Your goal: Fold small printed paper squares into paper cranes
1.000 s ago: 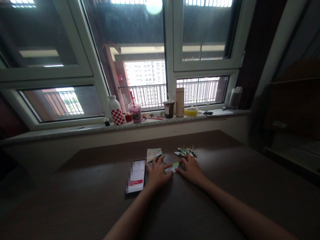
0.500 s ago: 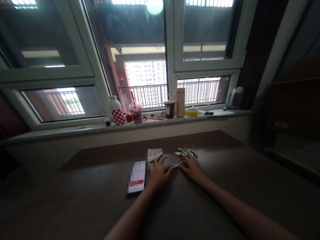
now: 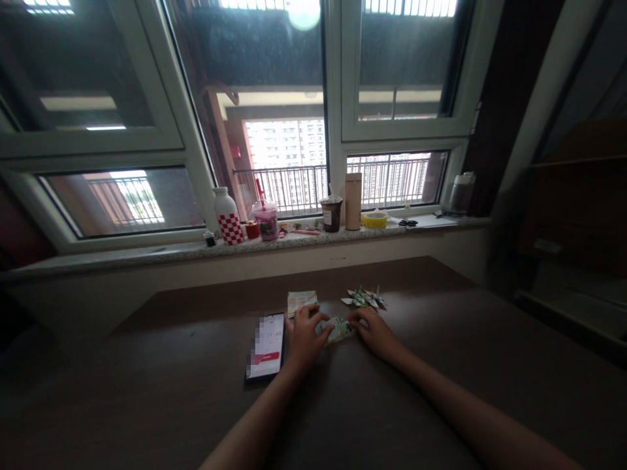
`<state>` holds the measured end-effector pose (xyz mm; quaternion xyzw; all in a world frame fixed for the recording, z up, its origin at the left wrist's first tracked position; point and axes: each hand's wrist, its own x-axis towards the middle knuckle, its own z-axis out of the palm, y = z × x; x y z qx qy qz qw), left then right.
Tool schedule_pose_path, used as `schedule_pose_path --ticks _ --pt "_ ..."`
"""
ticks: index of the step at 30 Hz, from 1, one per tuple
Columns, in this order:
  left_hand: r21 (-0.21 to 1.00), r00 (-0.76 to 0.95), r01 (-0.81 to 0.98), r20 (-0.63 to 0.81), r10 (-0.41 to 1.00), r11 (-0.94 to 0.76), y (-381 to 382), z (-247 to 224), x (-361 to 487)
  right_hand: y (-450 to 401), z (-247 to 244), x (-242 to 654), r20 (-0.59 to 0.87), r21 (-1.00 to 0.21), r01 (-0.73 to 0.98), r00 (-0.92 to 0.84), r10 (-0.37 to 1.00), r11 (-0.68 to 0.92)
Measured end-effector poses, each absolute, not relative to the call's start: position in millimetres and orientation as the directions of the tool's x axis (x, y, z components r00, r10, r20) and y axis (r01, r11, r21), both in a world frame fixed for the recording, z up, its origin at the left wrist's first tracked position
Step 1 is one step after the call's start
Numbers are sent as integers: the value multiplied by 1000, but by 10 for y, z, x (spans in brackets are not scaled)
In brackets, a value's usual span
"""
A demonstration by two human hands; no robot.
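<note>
Working the paper (image 3: 339, 331), two-handed.
Left hand (image 3: 307, 331) and right hand (image 3: 371, 329), fingers nearly closed, pinch its ends, near side of the pile (image 3: 365, 298); next move likely calls for steady edges.

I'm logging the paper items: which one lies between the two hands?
The green-patterned paper, its ends at the left hand and right hand. The flat paper lies beyond the left hand; the folded pile, beyond the right.
</note>
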<state>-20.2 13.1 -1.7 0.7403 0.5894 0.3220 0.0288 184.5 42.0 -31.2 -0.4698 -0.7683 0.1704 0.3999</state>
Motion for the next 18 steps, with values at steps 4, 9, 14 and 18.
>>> schedule_pose_path --ticks 4,9,14,18 --pt "408 101 876 367 925 -257 132 -20 -204 428 -343 1835 450 -590 639 -248 858 494" --pt "374 123 898 290 949 -231 104 14 -178 394 -337 1821 472 -500 699 -274 838 511" --pt "363 131 905 256 958 -221 83 37 -155 314 -279 1806 486 -422 679 -390 782 601" --pt "375 137 896 272 952 -236 95 7 -163 258 -217 1783 456 -369 719 -412 789 589"
